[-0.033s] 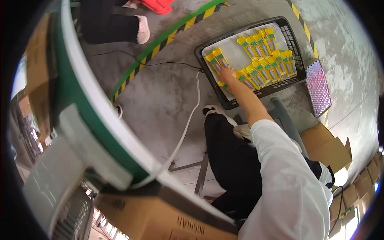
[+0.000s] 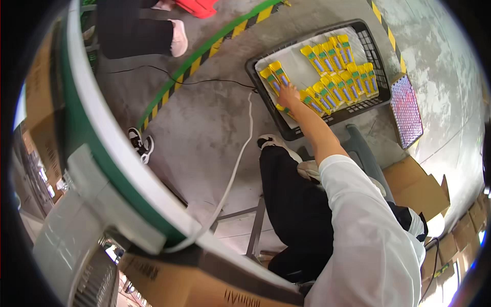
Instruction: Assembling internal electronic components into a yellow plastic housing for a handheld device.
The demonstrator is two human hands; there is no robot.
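A black plastic crate (image 2: 366, 108) lined with a white sheet stands on the floor, at the upper right. Slim yellow packets (image 2: 335, 92), each with a green band and a lilac-blue bar, lie in slanted rows inside it. My right hand (image 2: 289, 97) reaches into the crate's left side. Its fingers are curled down at the lower end of a yellow packet (image 2: 281, 77); the fingertips are partly hidden. Another packet lies beside that one, and part of a third shows under the hand. My left hand is outside the view.
A box with a pink dotted face (image 2: 406, 112) and an open carton (image 2: 417, 189) are on the right. A white-edged green table (image 2: 102, 117) curves along the left, with a white cable (image 2: 238, 163) hanging off it. Another person's shoe (image 2: 179, 38) is at the upper left.
The view has shifted slightly, and a pair of black-and-white shoes now shows more fully beside the table edge. My right hand stays at the same packets.
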